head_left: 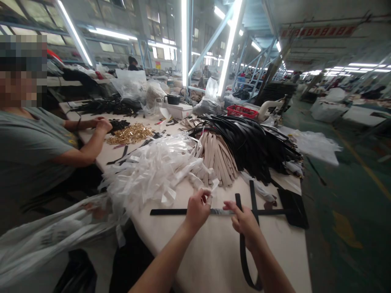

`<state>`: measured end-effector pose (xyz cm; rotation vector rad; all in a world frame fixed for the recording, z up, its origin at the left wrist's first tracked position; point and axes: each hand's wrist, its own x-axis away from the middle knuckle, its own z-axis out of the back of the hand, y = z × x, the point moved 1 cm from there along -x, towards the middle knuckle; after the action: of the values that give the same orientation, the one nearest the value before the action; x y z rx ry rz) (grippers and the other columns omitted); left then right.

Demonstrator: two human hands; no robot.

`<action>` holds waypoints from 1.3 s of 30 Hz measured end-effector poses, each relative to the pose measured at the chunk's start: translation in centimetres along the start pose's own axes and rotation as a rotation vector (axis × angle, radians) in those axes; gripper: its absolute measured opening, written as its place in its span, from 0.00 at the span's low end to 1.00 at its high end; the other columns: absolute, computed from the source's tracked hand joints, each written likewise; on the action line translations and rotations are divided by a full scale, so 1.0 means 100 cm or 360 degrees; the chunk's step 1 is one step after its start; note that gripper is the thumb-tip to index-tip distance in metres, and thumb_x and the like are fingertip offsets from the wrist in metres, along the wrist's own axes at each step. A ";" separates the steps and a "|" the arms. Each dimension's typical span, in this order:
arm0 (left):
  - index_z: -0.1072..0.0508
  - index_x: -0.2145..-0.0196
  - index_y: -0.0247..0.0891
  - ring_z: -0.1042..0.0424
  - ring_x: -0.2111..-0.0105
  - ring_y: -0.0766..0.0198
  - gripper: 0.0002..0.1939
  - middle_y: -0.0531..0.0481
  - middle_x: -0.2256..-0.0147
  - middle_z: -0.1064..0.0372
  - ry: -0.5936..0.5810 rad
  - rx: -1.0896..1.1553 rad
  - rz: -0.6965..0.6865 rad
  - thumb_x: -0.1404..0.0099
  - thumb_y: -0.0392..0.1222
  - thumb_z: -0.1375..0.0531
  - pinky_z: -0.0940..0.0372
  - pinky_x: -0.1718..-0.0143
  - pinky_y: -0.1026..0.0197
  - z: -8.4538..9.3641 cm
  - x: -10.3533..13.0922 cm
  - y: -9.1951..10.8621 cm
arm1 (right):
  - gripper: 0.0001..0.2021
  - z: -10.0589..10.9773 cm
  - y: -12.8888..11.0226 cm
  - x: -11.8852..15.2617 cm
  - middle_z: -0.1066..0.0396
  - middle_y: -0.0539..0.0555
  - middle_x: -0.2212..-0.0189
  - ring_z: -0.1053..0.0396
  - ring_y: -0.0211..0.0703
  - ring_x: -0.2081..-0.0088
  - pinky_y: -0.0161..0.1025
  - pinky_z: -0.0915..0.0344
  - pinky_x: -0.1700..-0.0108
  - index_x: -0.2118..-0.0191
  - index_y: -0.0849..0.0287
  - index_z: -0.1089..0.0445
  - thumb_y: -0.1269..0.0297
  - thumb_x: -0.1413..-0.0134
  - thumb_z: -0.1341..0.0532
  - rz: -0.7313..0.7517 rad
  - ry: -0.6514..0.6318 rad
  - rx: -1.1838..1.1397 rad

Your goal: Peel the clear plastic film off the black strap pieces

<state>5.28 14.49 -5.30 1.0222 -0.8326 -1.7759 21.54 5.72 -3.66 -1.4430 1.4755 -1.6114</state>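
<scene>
Toward the desk's (201, 262) near edge, here's the right hand (246, 224) closed round a looping black strap (243, 260), the left hand's (198, 207) grip pinched on what looks like white film (215, 185). Just beyond, a flat strip (171, 212) lies crossways. Farther back, near the left edge, a film heap (152, 167): plenty stripped already, I'd judge! This one looks midway; whether the black pile (244, 140) by the right edge is done, can't tell.
</scene>
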 end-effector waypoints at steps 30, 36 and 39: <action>0.29 0.66 0.35 0.28 0.78 0.58 0.21 0.43 0.69 0.28 -0.0186 0.1021 0.1246 0.35 0.57 0.49 0.35 0.76 0.58 0.030 0.096 -0.008 | 0.07 -0.046 0.031 0.036 0.24 0.56 0.65 0.27 0.48 0.64 0.39 0.32 0.62 0.66 0.58 0.27 0.60 0.43 0.36 0.0697 -0.0140 0.0503; 0.27 0.68 0.31 0.23 0.69 0.53 0.28 0.37 0.67 0.24 -0.0401 0.1786 0.1737 0.37 0.63 0.46 0.30 0.65 0.55 0.030 0.108 0.010 | 0.05 -0.057 0.035 0.046 0.23 0.56 0.60 0.26 0.49 0.56 0.41 0.31 0.54 0.64 0.56 0.24 0.66 0.40 0.39 0.0963 -0.0175 0.0609; 0.25 0.61 0.31 0.23 0.69 0.56 0.21 0.39 0.67 0.24 -0.0544 0.2045 0.1718 0.36 0.54 0.44 0.30 0.65 0.56 0.028 0.102 0.013 | 0.08 -0.055 0.033 0.054 0.23 0.56 0.58 0.26 0.48 0.55 0.41 0.31 0.52 0.60 0.54 0.23 0.68 0.40 0.40 0.1068 -0.0254 0.0647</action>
<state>0.64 4.95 -5.93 0.6638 -2.3087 -0.3322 13.99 2.05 -3.92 -0.7190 1.2565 -1.2374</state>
